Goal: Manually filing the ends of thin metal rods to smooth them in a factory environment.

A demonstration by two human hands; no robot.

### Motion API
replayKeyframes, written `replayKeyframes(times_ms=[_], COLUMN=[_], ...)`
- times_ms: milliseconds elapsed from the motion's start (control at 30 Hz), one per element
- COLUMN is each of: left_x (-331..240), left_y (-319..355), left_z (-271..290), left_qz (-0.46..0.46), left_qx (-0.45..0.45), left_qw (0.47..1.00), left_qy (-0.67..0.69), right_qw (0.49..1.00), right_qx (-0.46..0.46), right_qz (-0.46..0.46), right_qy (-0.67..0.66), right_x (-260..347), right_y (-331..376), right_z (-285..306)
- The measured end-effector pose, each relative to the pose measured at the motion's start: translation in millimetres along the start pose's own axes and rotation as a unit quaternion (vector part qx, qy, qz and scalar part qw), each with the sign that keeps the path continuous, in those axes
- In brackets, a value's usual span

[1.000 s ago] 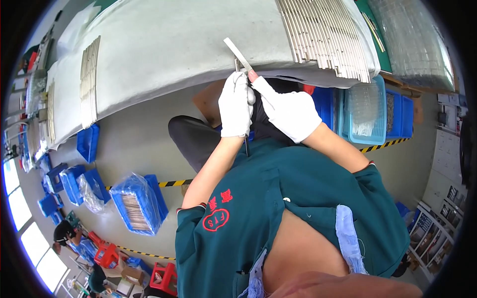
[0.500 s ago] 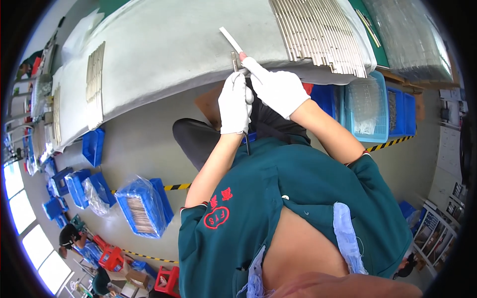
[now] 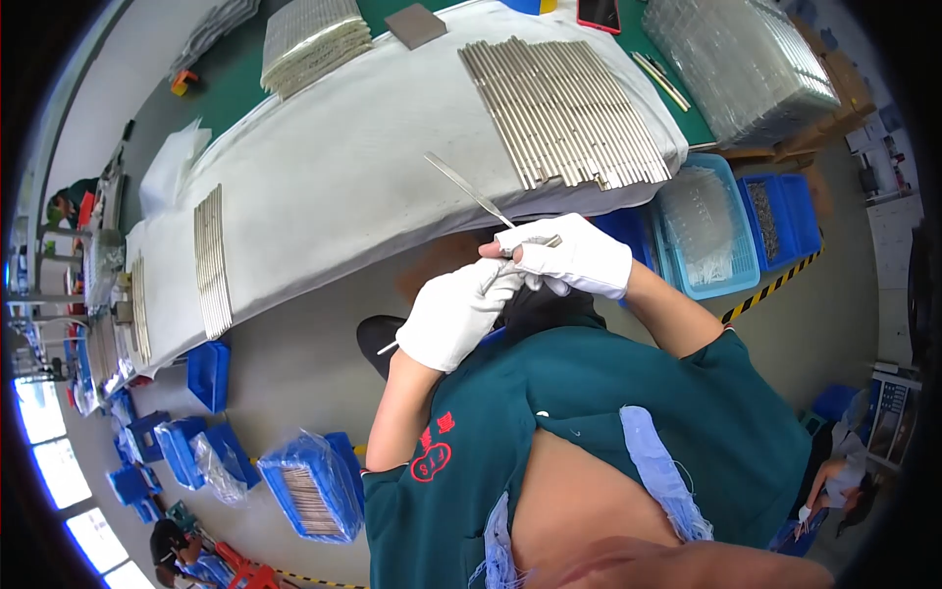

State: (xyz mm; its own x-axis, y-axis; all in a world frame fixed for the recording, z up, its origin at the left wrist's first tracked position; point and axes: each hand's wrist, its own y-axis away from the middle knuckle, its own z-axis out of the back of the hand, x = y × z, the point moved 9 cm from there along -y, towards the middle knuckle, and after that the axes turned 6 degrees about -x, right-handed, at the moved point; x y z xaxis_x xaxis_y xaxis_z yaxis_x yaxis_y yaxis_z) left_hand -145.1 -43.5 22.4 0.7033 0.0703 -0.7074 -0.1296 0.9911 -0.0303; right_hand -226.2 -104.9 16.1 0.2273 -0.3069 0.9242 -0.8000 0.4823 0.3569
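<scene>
**Grey floor below, long white desk above: two gloved hands work on one thin metal strip**

Grey floor lies under the person, with blue bins of small parts down at the left. Closest to the camera is the green shirt, and both forearms rise from it.

Just above the shirt, the left hand in a white glove is curled shut around a thin stick-like tool; only its tip pokes out below the fist. The right hand, also gloved, touches the left one. Its fingers pinch the near end of a long thin metal strip. The strip points up and left, out over the edge of the desk.

To do this well, the right hand should keep a firm pinch so the strip does not wobble. The left hand should stay close and move in small, slow strokes near the pinched end. The far end is free and could swing, so the hands should stay together.

Farther away, rows of the same metal strips lie side by side on the white cloth, and a clear stack of trays sits at the far right.

Compared with half a second ago, the hands sit lower and closer to the body, and the strip leans flatter.
</scene>
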Motion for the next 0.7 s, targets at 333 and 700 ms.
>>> replayKeyframes(times_ms=[333,700], left_x=[-19.6,232.9], left_y=[8.6,243.2], left_z=[77.2,37.9], left_qz=[-0.143,0.432], left_qx=[-0.292,-0.267], left_qw=[0.926,0.859], left_qy=[-0.194,-0.057], right_qw=[0.961,0.685], right_qx=[-0.211,-0.471], right_qz=[0.174,0.348], right_qy=[-0.031,0.434], right_x=[50.2,51.5], right_y=[30.8,41.5], right_z=[59.1,150.6])
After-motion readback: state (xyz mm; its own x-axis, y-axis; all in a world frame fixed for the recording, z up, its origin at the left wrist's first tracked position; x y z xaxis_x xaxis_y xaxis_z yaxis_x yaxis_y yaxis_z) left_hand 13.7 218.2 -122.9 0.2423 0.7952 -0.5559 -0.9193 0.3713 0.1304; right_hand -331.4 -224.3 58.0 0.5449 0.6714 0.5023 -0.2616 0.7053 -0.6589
